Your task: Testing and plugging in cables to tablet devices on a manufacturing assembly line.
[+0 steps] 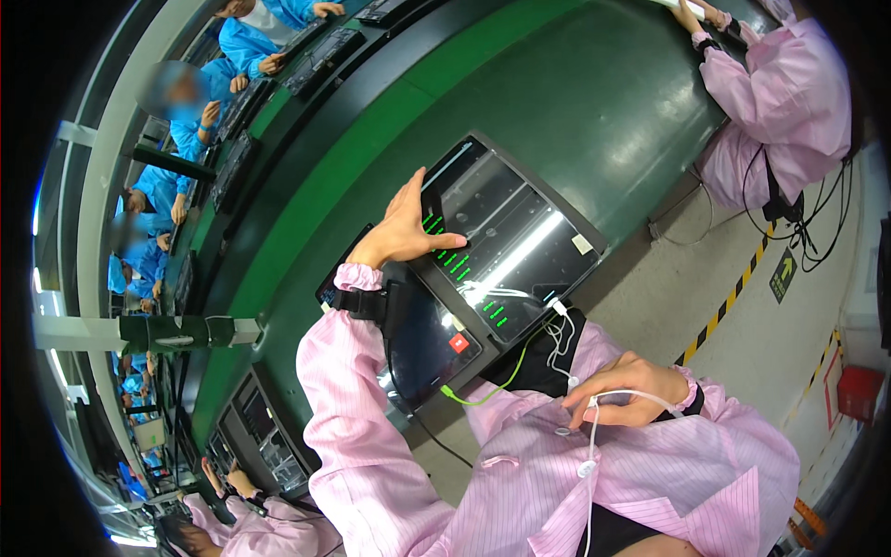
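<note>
A black tablet (520, 209) with rows of green text on its screen lies at an angle at the bench edge. My left hand (408, 227) rests over its left side, fingers stretched out and thumb on the glass. Beside it, under my left wrist, lies a second dark-screened tablet (422, 325) with a red sticker. A white plug (557, 306) sits at the near edge of the first tablet. My right hand (640, 385) is in front of my body, fingers closed on a white earphone cord (591, 436) that loops over the hand and hangs down.
A lime-green cable (506, 381) runs from the second tablet. The green bench (622, 102) curves away ahead. At the right a person in pink (780, 111) works, with black cables behind. Co-workers in blue (246, 42) sit along the far line. Another person in pink (260, 529) is lower left.
</note>
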Demonstrator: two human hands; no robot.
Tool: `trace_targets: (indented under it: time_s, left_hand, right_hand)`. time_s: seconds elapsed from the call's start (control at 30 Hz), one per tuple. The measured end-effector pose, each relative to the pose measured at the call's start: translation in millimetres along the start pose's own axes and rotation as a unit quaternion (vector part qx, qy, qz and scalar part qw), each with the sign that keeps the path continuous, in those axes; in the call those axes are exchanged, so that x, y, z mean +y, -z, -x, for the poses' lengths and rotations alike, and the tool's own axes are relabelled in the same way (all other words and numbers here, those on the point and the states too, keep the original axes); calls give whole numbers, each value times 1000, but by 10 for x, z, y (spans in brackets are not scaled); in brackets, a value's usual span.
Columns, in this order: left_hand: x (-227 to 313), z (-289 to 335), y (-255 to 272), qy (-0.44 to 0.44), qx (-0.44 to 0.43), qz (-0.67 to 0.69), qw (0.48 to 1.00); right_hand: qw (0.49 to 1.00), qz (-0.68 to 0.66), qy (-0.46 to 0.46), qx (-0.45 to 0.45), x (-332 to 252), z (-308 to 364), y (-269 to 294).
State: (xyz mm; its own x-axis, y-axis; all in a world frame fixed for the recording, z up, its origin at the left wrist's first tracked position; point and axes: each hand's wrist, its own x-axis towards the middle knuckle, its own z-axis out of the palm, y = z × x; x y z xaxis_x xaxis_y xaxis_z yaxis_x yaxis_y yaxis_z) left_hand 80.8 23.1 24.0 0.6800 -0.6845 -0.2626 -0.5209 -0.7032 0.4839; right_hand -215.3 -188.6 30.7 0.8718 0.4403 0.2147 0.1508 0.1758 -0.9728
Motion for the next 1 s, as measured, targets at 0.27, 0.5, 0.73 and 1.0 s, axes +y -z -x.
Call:
trace_targets:
  time_s: [0.27,0.5,0.73,1.0]
  left_hand:
    - [38,21,-16,7,-9,-24,1000]
    - [46,32,-38,-1,-7,-53,999]
    - [-43,9,-48,-9,11,-5,1000]
    - [-5,14,-69,-24,15,-2,1000]
  right_hand:
    - [999,17,41,-24,20,-5,-27]
    - [999,9,29,-29,63,0,-32]
    - [999,-4,31,-26,69,2,-33]
    - [999,-1,21,-31,68,2,-23]
